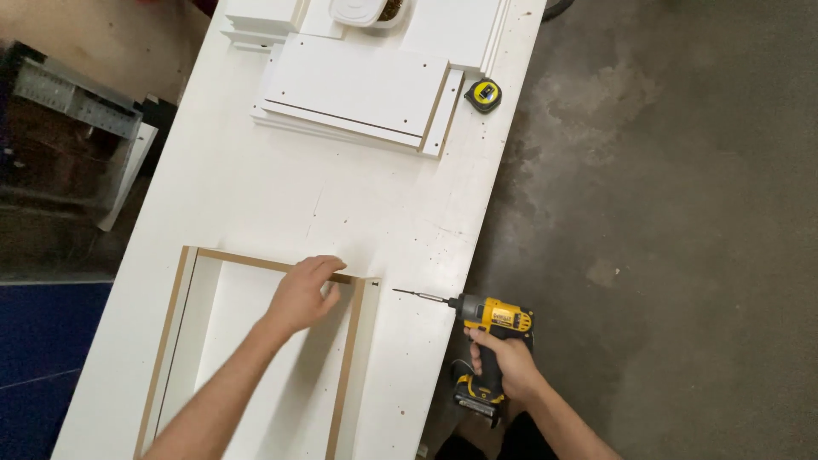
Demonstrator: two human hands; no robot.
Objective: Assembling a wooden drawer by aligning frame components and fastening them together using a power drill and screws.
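Observation:
A white drawer box (189, 341) with brown raw edges lies on the white worktable (281, 204) at the near left. My left hand (302, 294) rests on its far top edge, fingers curled over the corner. My right hand (507, 366) grips a yellow and black cordless drill (492, 328) by its handle, at the table's right edge. A long bit sticks out of the drill to the left, its tip a short way from the drawer box's right side.
A stack of white panels (358, 89) lies at the far end of the table, with a yellow tape measure (483, 94) beside it. A clear tub of screws (371, 10) stands at the far edge. Grey concrete floor (665, 213) spreads to the right.

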